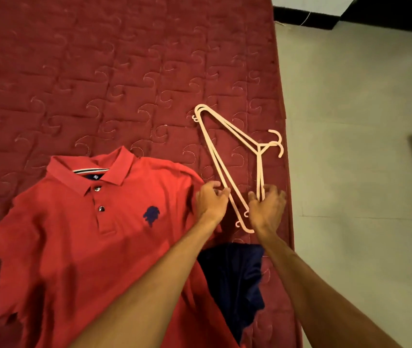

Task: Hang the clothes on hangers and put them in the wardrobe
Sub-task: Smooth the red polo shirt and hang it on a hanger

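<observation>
A red polo shirt (pixel 79 222) with a dark blue chest logo lies flat, collar away from me, on the bed. Two pale pink plastic hangers (pixel 227 136) lie stacked to its right, hooks pointing towards the bed's right edge. My left hand (pixel 211 200) pinches the long bottom bar of the hangers near their near end. My right hand (pixel 267 209) has its fingers curled round the other arm of the hangers by the near corner. A dark blue garment (pixel 235 280) lies under my forearms, partly covered by the polo.
The bed has a dark red quilted cover (pixel 114 71) that fills most of the view. Its right edge (pixel 286 172) runs close beside the hangers. Beyond it is pale tiled floor (pixel 355 146) with a dark skirting at the top right.
</observation>
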